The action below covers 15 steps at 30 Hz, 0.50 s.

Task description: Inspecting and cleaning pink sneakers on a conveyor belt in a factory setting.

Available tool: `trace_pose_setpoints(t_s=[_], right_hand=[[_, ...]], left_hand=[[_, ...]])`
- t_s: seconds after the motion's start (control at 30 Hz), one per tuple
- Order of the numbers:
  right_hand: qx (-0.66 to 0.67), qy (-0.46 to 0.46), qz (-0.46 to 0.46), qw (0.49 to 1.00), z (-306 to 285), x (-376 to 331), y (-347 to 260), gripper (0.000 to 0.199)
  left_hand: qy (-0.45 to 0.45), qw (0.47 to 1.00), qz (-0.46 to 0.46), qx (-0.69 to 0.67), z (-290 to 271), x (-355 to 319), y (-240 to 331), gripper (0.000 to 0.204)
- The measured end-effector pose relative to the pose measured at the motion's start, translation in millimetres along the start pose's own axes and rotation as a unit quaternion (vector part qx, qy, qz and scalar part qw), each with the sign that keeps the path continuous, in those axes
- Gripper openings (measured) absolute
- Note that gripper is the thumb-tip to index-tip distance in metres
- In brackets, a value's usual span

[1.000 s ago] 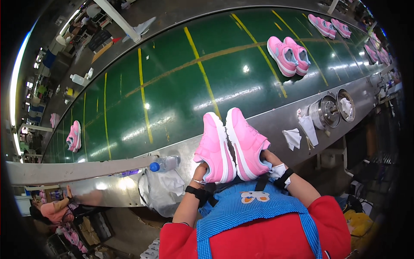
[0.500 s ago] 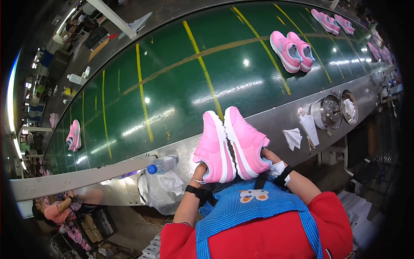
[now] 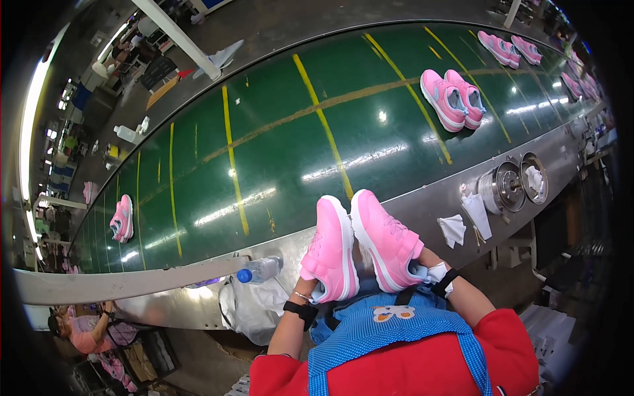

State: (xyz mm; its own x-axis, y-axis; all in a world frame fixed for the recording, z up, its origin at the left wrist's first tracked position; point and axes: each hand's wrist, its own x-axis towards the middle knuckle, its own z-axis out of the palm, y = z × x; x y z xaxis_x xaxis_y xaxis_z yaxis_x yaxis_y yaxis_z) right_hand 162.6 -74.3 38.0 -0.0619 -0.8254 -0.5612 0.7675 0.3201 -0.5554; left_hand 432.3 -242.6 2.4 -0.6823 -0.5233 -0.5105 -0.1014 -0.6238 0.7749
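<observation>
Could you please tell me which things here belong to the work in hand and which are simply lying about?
In the work:
- left pink shoe, held by the left hand
- right pink shoe, held by the right hand
- probably the similar pink shoes on the green belt

Apparently just lying about:
- blue-capped bottle
- white cloth
- plastic bag

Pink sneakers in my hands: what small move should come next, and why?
Perhaps roll the held pink sneakers soles-down: their white soles face each other, while the nearer sneaker pair on the green conveyor belt seems to sit soles-down.
</observation>
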Motion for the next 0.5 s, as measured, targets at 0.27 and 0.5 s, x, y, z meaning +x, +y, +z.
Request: trace_pose_setpoints(t_s=[0.27,0.5], right_hand=[[-0.263,-0.034,-0.072,0.961,-6,-7,-25,0.042],[-0.261,-0.036,-0.125,0.957,-2,-28,-43,0.056]], left_hand=[[-0.018,0.963,0.099,0.248,-45,4,-14,0.04],[0.03,0.986,0.043,0.16,-28,-17,10,0.043]])
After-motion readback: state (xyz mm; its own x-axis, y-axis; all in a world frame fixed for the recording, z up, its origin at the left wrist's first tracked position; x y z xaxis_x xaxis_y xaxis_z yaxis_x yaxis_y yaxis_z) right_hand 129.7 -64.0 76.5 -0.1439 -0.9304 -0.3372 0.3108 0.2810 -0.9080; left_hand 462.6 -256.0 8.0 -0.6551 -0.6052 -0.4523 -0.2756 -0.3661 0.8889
